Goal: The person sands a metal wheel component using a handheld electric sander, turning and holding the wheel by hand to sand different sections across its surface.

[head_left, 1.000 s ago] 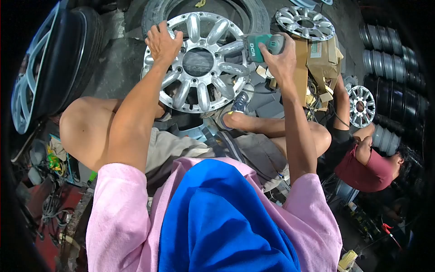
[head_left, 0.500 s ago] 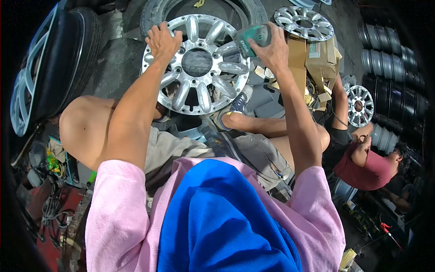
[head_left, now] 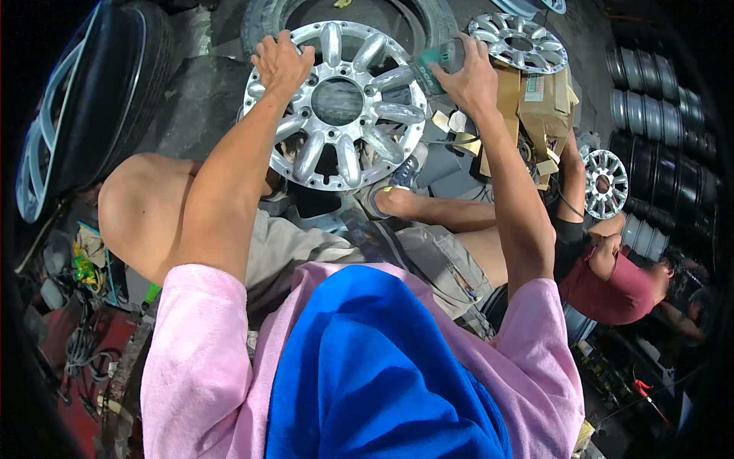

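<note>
A silver, multi-spoked wheel face (head_left: pixel 312 157) stands tilted in front of me, with a large round hole at its centre and small holes around its rim. My left hand (head_left: pixel 281 67) is closed over its upper left edge, some of the fingertips hidden from me. In my right hand (head_left: pixel 468 83) is a green and dark power sander (head_left: pixel 433 69), gripped by its body near the wheel's upper right edge. The sander's working pad is hidden, so I cannot tell whether it touches the metal.
A tire (head_left: pixel 260 23) lies behind the wheel face. To the right, a second spoked wheel face (head_left: pixel 518 44) rests on a cardboard box (head_left: pixel 541 107). A co-worker in a red shirt (head_left: pixel 612 287) sits beyond, near another wheel face (head_left: pixel 605 183) and stacked rims (head_left: pixel 646 115). A large wheel (head_left: pixel 115 84) stands left.
My right hand and the sander have shifted slightly right and up, and the sander has turned. My left hand stays on the wheel face's edge. The view has shifted slightly.
</note>
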`<state>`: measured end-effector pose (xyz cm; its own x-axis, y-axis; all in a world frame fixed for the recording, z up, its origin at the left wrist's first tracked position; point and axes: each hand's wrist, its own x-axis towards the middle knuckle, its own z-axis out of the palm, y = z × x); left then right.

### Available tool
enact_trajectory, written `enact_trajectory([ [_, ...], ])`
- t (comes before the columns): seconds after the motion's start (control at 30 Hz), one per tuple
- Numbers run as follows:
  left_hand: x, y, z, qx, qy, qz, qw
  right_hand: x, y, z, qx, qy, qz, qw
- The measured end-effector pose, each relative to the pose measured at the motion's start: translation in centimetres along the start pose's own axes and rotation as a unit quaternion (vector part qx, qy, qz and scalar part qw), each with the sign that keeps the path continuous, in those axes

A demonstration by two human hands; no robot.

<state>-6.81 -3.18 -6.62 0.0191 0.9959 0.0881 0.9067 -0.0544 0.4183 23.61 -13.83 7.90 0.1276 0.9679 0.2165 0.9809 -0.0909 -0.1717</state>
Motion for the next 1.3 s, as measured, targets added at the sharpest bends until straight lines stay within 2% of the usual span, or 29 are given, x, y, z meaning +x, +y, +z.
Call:
enact_trajectory([
  [0.17,-0.2,0.0,0.2,0.007,0.005,0.008,1.0,-0.6,1.0,-0.3,0.02,-0.012,0.02,1.0],
  [0.37,-0.3,-0.2,0.1,0.011,0.025,0.005,1.0,-0.6,2.2,0.5,0.081,0.043,0.039,0.995],
  [0.43,-0.2,0.0,0.4,0.003,0.028,0.014,1.0,-0.1,2.9,-0.6,0.142,-0.047,-0.079,0.986],
  [0.47,-0.1,0.0,0.4,0.006,0.018,0.015,1.0,-0.1,3.0,-0.8,0.147,-0.073,-0.108,0.981],
  [0.6,0.0,0.1,-0.3,0.012,-0.004,-0.004,1.0,0.4,1.1,-2.0,0.093,-0.145,-0.148,0.974],
  [0.63,-0.2,0.1,-0.3,0.013,-0.003,0.001,1.0,0.5,0.0,-2.3,0.093,-0.147,-0.147,0.974],
  [0.73,-0.2,0.3,-0.3,-0.002,-0.009,0.003,1.0,0.7,-3.0,-1.6,0.017,-0.126,-0.244,0.961],
  [0.83,0.0,-0.1,-0.4,-0.009,-0.008,-0.002,1.0,0.7,-5.1,-0.7,-0.042,-0.174,-0.271,0.946],
  [0.9,-0.1,0.0,-0.1,-0.022,-0.002,-0.007,1.0,1.3,-4.3,-0.9,-0.027,-0.168,-0.286,0.943],
  [0.97,-0.2,0.0,-0.4,-0.016,-0.01,0.0,1.0,2.6,-1.9,-1.3,0.025,-0.183,-0.258,0.948],
  [1.1,-0.3,0.2,-0.7,-0.026,-0.002,-0.003,1.0,4.1,0.4,-1.5,0.045,-0.162,-0.174,0.97],
  [1.17,-0.4,0.1,-0.6,-0.021,0.005,-0.002,1.0,4.8,0.9,-0.4,0.056,-0.154,-0.182,0.97],
  [1.23,-0.5,0.2,-0.7,-0.027,0.001,-0.001,1.0,4.8,0.0,-0.1,0.008,-0.11,-0.12,0.987],
  [1.3,-0.5,0.4,-0.8,-0.035,0.002,-0.001,0.999,4.0,-1.6,0.0,-0.016,-0.107,-0.099,0.989],
])
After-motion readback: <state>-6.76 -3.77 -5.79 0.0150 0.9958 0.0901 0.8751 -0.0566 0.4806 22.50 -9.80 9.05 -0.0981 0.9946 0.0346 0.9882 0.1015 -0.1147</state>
